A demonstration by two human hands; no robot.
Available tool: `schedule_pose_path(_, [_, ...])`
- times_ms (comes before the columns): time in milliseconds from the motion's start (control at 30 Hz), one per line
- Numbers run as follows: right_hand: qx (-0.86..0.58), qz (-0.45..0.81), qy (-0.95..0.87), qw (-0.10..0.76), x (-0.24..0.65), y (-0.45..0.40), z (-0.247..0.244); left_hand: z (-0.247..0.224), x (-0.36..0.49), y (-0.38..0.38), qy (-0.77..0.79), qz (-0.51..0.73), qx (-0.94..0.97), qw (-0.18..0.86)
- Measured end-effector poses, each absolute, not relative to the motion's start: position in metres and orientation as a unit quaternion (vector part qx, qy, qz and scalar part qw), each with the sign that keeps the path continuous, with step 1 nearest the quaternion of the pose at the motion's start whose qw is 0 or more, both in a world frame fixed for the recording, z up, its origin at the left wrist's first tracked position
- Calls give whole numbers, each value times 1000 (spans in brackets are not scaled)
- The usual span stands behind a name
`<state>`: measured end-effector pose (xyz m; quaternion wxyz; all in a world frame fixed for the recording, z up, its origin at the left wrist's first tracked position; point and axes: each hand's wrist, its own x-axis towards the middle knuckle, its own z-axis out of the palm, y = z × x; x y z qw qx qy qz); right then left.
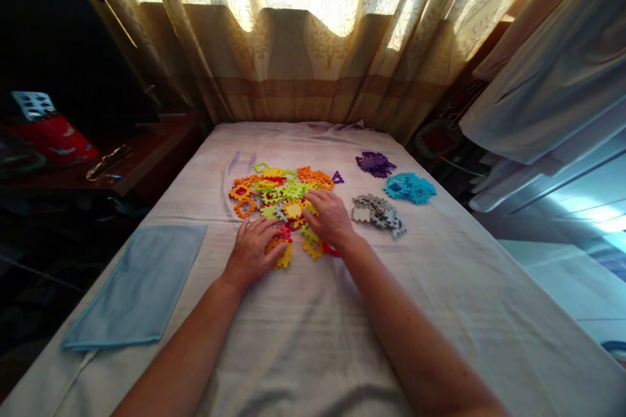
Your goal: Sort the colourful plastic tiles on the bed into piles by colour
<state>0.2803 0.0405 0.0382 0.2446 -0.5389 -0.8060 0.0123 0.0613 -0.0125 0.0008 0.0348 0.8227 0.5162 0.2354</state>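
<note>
A mixed pile of flat plastic interlocking puzzle-like pieces lies on the cloth: lime-green pieces (293,191), orange pieces (315,177), yellow pieces (294,210) and some red and grey ones. My left hand (252,253) rests at the pile's near left edge, fingers spread, with its thumb by a yellow piece (283,258). Over the right side of the pile, my right hand (330,216) reaches in with fingers apart, touching the pieces. Its fingertips partly cover what lies beneath. Near its wrist is a red piece (330,249).
Grey pieces (374,212), blue pieces (409,187) and dark purple pieces (374,163) form separate heaps at the right. A small purple triangle (338,177) lies by the pile. A light-blue corded pad (141,287) is at the left of the cloth-covered surface (293,352). Curtains (303,71) hang behind.
</note>
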Motion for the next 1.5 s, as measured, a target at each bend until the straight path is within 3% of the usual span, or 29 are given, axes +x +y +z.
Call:
schedule_pose_path(167, [-511,33,-841,176,250,49,31,-1,59,-11,524,245,815,31])
schedule_pose_path(400, [-501,52,-836,219,263,45,29,-2,61,-11,526,259,810,39])
schedule_pose_path(667, [-514,64,-852,72,273,35,66,-3,60,-10,536,263,802,11])
schedule_pose_path(867, [-524,8,-833,179,245,34,54,-3,61,-9,560,269,784,-8])
schedule_pose_path(1300, [-534,12,-837,117,226,37,45,-2,59,-7,569,262,779,31])
schedule_pose_path(1500, [-564,8,-798,209,235,44,53,-3,58,-6,551,276,786,32])
